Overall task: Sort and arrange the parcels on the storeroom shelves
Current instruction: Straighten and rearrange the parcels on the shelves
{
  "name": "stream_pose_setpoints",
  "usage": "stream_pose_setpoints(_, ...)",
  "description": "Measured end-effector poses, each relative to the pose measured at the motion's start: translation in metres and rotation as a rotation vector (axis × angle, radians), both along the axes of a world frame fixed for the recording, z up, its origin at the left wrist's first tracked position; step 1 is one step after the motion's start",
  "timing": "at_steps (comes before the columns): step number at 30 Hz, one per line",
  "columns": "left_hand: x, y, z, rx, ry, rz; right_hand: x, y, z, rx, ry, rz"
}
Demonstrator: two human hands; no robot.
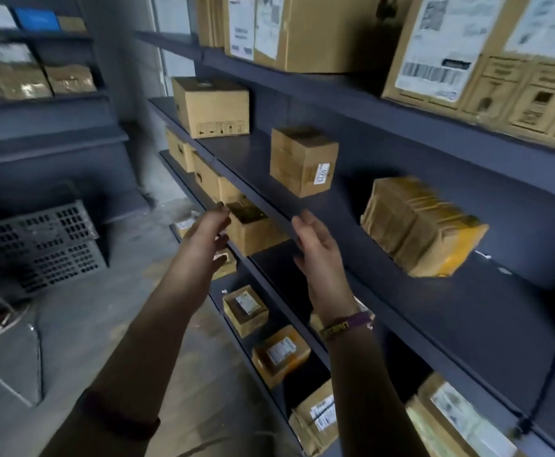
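Dark grey shelves (401, 291) run along the right. On the middle shelf stand a cardboard box (212, 107), a small taped box (302, 159) with a white sticker, and a tape-wrapped parcel (418, 225). One shelf down sits a brown box (253, 229). My left hand (203, 239) reaches out to that box's left side with straight fingers, and my right hand (319, 255) is held to its right, in front of the middle shelf's edge. Both hands hold nothing. Whether either touches the box I cannot tell.
Large labelled cartons (319, 31) fill the top shelf. Several small labelled parcels (281, 354) lie on the lower shelves. A grey plastic crate (45, 239) stands on the concrete floor at left, below another rack (38, 77) holding more parcels.
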State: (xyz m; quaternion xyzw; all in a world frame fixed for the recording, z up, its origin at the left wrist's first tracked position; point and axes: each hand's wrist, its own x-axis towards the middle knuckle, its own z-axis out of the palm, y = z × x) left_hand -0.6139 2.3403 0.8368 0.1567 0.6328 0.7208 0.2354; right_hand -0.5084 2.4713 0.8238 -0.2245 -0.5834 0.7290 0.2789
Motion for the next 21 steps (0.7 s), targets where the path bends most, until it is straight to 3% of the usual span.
stream_pose_setpoints(9, -0.13, 0.021, -0.003, 0.047, 0.013, 0.048, -0.148, 0.033, -0.002, 0.007, -0.055, 0.09)
stream_pose_setpoints(21, -0.386, 0.022, -0.002, 0.014, -0.092, 0.046, -0.399, 0.025, -0.014, 0.008, -0.062, -0.021)
